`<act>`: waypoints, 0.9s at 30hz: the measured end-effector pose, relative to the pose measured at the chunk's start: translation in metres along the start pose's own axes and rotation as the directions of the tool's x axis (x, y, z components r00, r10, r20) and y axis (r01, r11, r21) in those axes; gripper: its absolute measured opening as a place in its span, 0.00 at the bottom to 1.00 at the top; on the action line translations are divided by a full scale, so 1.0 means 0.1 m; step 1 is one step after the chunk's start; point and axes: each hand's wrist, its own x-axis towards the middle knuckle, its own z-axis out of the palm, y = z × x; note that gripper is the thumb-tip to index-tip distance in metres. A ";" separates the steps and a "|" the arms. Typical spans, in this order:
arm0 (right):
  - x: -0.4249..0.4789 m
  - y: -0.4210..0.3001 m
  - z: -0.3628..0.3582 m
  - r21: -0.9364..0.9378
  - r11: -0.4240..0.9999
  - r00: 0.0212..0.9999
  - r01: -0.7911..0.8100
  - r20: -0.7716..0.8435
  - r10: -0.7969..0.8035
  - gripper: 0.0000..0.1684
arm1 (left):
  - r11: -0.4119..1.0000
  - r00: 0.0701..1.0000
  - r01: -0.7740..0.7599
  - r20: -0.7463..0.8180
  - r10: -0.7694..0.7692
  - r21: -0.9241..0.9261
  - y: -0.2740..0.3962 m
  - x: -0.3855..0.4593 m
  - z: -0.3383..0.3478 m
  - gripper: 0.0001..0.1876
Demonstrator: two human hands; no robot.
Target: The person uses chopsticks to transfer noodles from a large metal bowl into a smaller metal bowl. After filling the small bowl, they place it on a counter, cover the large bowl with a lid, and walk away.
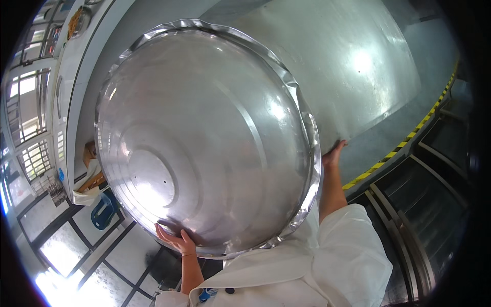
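Note:
A very large, round metal basin (215,126) fills the middle of the head view, its stepped base turned up towards me. Two small dark holes show in the base, and its folded rim is crinkled all around. My left hand (176,241) holds the near lower-left side, thumb and fingers spread on the metal. At the right rim is my right hand (334,155), thumb pointing outwards and the other fingers hidden behind the basin. Beyond the basin and close to my right thumb lies a broad, shiny metal sheet (368,88).
Black-and-yellow striped tape (401,144) curves along the right, beside dark metal-framed panels (425,180). A long white counter (82,73) runs along the left, with a glass container (78,23) on it. Lower left stands a blue plastic stool (104,210) on light, dark-lined flooring (63,249).

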 end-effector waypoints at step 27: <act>-3.25 0.22 0.27 -0.624 0.781 0.995 0.040 -0.044 -0.086 0.38 | 0.450 0.502 0.672 -0.086 -0.861 -0.588 -2.57 -1.54 -0.14 0.21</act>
